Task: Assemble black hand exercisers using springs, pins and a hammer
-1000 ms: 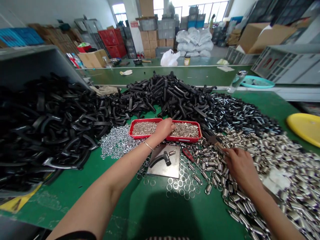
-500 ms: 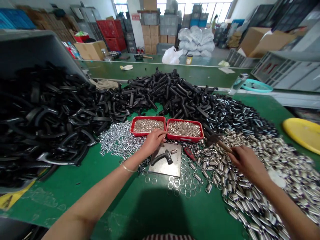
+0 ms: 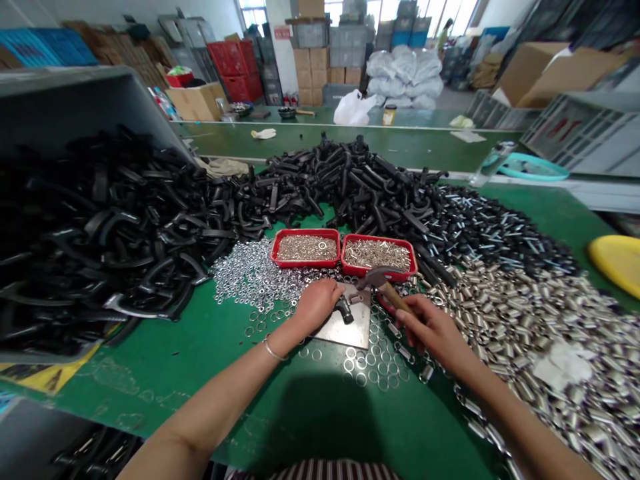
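My left hand [image 3: 319, 305] is closed over the curved end of a black plastic handle part [image 3: 345, 311], which lies on a square metal plate [image 3: 356, 335]. Its knobbed end shows beyond my fingers. A small metal cylinder [image 3: 355, 299] rests beside that end. In my right hand [image 3: 431, 328] is a hammer [image 3: 396, 297], gripped by its wooden handle. The hammer's dark head hangs over the plate's upper right edge, just in front of the right red tray [image 3: 400, 275]. A red-handled tool is partly hidden beneath the hammer.
Another red tray [image 3: 305, 265] holds tiny metal pieces. Flat metal rings [image 3: 383, 368] lie by the plate, nuts [image 3: 250, 273] to the left. Black handles [image 3: 340, 177] are heaped behind and in a grey bin [image 3: 145, 100]. Metal springs [image 3: 505, 320] cover the right side.
My left hand has come down from the trays' front edge onto the black handle part. My right hand has carried the hammer left, from above the springs to the plate.
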{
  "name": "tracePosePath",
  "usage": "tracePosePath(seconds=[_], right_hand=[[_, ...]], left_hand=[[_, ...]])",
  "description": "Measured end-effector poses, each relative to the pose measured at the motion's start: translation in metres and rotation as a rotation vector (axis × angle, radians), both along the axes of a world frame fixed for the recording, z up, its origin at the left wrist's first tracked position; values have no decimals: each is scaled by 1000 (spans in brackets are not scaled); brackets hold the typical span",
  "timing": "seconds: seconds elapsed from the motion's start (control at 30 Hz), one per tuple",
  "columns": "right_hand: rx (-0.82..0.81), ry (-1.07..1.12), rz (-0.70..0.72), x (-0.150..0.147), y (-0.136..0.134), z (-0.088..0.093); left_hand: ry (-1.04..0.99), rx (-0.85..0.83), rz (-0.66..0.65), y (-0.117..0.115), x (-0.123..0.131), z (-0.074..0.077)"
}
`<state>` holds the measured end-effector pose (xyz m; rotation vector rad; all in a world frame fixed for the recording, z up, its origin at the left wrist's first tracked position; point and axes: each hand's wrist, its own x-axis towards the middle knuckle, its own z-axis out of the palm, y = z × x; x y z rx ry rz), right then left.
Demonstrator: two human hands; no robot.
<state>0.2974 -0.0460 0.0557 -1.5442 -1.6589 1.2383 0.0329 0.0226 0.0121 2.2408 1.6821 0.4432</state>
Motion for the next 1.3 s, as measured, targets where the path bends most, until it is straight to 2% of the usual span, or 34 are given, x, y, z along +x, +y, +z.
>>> tracePosePath(seconds=[0.23, 0.3, 0.43, 0.47, 0.5, 0.57, 0.67, 0.8, 0.87, 0.97, 1.03, 1.13, 1.2, 1.23, 1.3], right_hand=[[-51, 84, -40, -7, 6, -17], [-67, 106, -45, -6, 5, -22], [-78, 50, -19, -1, 2, -30], [-69, 16, -4, 1, 1, -32], [-45, -25, 11, 3, 0, -32], [48, -126, 42, 5, -3, -29], [236, -240, 80, 2, -8, -16], [425, -318, 135, -14, -5, -2], [422, -424, 215, -20, 3, -6], [323, -536, 284, -18, 17, -20], [315, -534, 257, -11, 23, -27], [469, -501, 150, -6, 20, -27], [543, -426, 79, -15, 14, -23], [516, -348, 64, -23, 12, -22], [340, -93, 44, -47, 10, -24]], left_hand=[[112, 76, -90, 4, 9, -1], [174, 139, -180, 5, 12, 1], [365, 262, -450, 7, 16, 8], [397, 271, -468, 6, 15, 9], [412, 272, -447, 3, 14, 9], [377, 257, -322, -6, 11, 7], [200, 202, -139, -28, 6, -3], [4, 126, -48, -47, 7, -17], [-34, 121, -45, -48, 8, -20], [-51, 139, -50, -45, 8, -20], [-83, 141, -54, -45, 6, -20], [-204, 116, -18, -53, 4, -18], [-303, 109, 52, -60, 6, -14], [-346, 118, 90, -63, 8, -12], [-402, 177, 152, -65, 16, -7]])
